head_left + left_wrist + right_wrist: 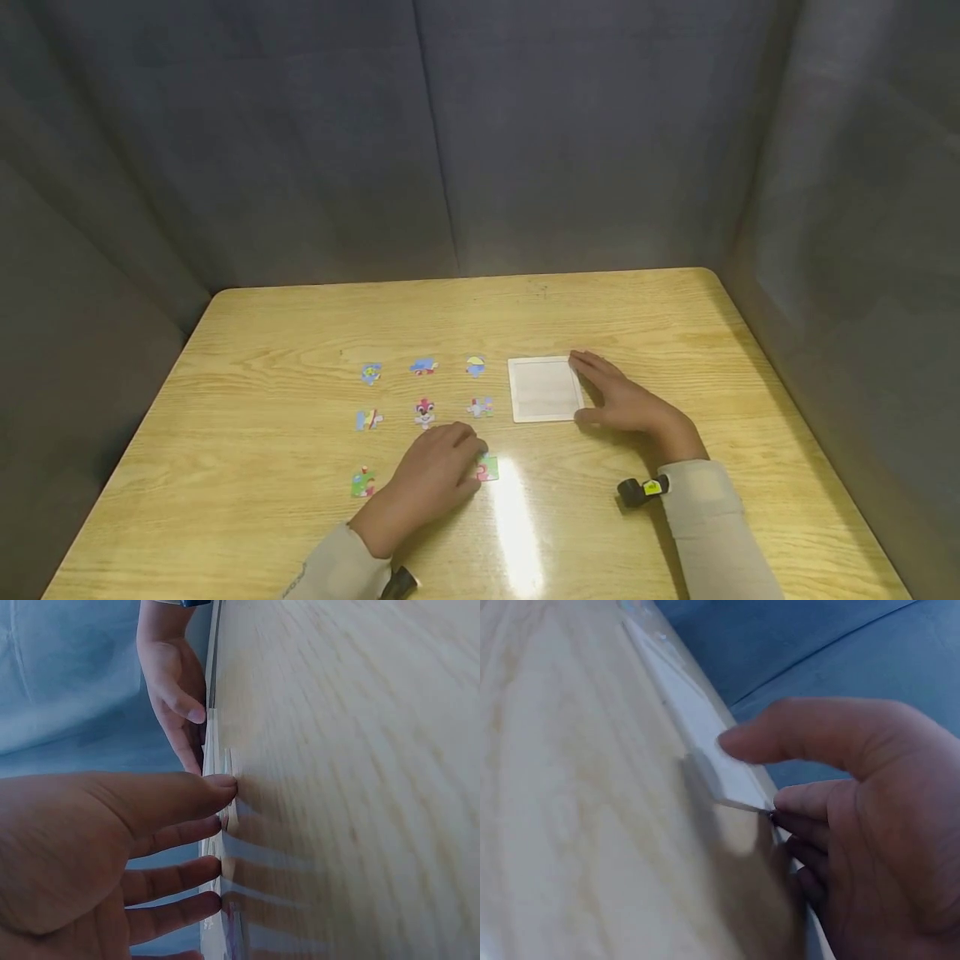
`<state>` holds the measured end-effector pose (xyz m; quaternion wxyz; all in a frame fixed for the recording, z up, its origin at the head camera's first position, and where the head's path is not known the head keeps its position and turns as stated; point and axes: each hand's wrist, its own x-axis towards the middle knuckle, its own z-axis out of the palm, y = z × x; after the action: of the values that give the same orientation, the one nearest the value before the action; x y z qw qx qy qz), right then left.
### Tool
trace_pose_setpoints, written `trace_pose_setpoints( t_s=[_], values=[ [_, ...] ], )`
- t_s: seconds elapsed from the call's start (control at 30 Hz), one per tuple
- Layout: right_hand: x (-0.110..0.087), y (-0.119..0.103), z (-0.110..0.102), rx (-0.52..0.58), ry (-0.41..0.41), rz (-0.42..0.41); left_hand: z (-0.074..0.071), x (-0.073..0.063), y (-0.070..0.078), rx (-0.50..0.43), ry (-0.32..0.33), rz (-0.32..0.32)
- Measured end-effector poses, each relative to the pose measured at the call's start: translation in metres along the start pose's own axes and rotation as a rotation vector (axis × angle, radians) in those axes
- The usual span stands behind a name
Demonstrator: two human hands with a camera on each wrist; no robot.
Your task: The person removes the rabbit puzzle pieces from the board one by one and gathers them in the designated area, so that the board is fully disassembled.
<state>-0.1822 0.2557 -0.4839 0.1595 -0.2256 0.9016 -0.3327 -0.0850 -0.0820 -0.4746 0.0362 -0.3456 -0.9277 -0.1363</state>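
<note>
My left hand (438, 471) lies low over the table, fingers extended. Its thumb and forefinger tips are right at a green and pink puzzle piece (488, 467). In the left wrist view the thumb (214, 787) and the spread fingers reach down to the wood. My right hand (618, 400) is at the right side of a square pale wooden puzzle tray (547, 418); its fingertips are by the far corner, its thumb by the near one. In the right wrist view, the thumb (780, 739) overlaps the tray's white edge (731, 780).
Left of the tray, puzzle pieces lie apart in rows: a blue one with a yellow figure (371, 372), a blue and red one (423, 367), an animal face (424, 412), a green corner (363, 483) and several others. Grey curtains (337, 150) surround the wooden table (262, 358).
</note>
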Motion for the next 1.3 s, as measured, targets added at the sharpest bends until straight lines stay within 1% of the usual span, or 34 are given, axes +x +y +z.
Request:
trace_pose_setpoints(
  t_s=[0.13, 0.2, 0.23, 0.3, 0.43, 0.57, 0.6, 0.7, 0.83, 0.97, 1.07, 1.2, 1.3],
  values=[
    [0.000, -0.005, -0.004, 0.009, 0.019, -0.017, -0.010, -0.005, -0.003, -0.044, -0.066, -0.047],
    [0.001, -0.008, -0.007, 0.001, 0.045, -0.038, -0.017, -0.007, -0.006, -0.053, -0.078, -0.074],
    [0.002, -0.010, -0.008, -0.013, 0.060, -0.046, -0.021, -0.008, -0.009, -0.049, -0.073, -0.088],
    [0.005, -0.015, -0.011, -0.049, 0.091, -0.066, -0.029, -0.009, -0.014, -0.021, -0.049, -0.110],
    [0.010, -0.030, -0.015, -0.132, 0.171, -0.114, -0.044, -0.010, -0.031, 0.037, 0.034, -0.124],
    [0.015, -0.048, -0.016, -0.258, 0.234, -0.157, -0.053, -0.012, -0.050, 0.103, 0.087, -0.150],
    [0.016, -0.052, -0.016, -0.299, 0.239, -0.163, -0.054, -0.012, -0.054, 0.127, 0.093, -0.163],
    [0.022, -0.063, -0.014, -0.407, 0.261, -0.189, -0.056, -0.011, -0.065, 0.185, 0.083, -0.226],
    [0.032, -0.076, -0.011, -0.503, 0.284, -0.217, -0.058, -0.010, -0.076, 0.227, 0.062, -0.287],
    [0.040, -0.082, -0.005, -0.600, 0.307, -0.258, -0.059, -0.011, -0.082, 0.240, 0.087, -0.302],
    [0.041, -0.082, 0.002, -0.656, 0.312, -0.278, -0.058, -0.012, -0.086, 0.233, 0.106, -0.298],
    [0.039, -0.080, 0.010, -0.685, 0.309, -0.289, -0.056, -0.013, -0.090, 0.227, 0.094, -0.308],
    [0.036, -0.077, 0.014, -0.693, 0.313, -0.280, -0.054, -0.014, -0.092, 0.236, 0.080, -0.321]
  ],
)
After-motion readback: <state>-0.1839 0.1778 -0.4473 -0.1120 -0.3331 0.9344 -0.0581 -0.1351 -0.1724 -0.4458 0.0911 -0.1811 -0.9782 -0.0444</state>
